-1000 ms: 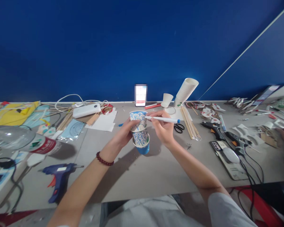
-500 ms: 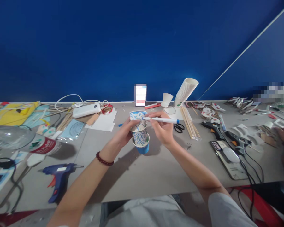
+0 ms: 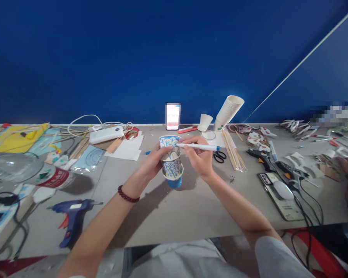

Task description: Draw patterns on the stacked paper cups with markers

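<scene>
Fingers: left hand (image 3: 154, 162) wrapped round cups (image 3: 171, 162), right hand (image 3: 200, 159) pinched on pen (image 3: 198, 146) | cups upright above table (image 3: 174, 216) | pen lies level, tip leftward touching top cup's rim.

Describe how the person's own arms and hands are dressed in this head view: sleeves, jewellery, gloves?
Both hands are bare, with no gloves or rings visible. The left hand has a dark red beaded bracelet around its wrist. The right hand wears nothing at the wrist; that forearm is uncovered up to a short, light grey sleeve near the elbow. No sleeve shows on the left arm.
</scene>
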`<state>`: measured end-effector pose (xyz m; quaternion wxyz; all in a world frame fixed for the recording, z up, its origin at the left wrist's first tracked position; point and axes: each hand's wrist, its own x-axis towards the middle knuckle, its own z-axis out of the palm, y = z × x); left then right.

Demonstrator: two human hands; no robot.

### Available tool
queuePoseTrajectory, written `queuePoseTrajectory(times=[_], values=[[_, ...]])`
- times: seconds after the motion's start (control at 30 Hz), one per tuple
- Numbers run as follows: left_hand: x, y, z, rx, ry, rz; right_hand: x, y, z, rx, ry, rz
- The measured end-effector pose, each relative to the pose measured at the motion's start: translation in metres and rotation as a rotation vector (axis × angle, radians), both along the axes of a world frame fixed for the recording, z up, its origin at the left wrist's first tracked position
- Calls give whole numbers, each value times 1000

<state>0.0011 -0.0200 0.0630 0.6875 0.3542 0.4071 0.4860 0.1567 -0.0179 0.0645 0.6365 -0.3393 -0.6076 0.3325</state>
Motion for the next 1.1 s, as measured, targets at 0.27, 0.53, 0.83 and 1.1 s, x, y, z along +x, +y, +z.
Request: queuePoseTrajectory(times=[0.27, 0.53, 0.83, 1.1], values=[[0, 0, 2, -7, -12, 10, 0, 0, 0, -6, 21, 13], [-2, 3, -4, -34, -63, -11, 2, 2, 3, -29, 104, 62], [1, 5, -7, -42, -83, 13, 1, 3, 2, -29, 132, 38], [4, 4, -7, -111, -117, 43, 0, 5, -5, -16, 114, 34]])
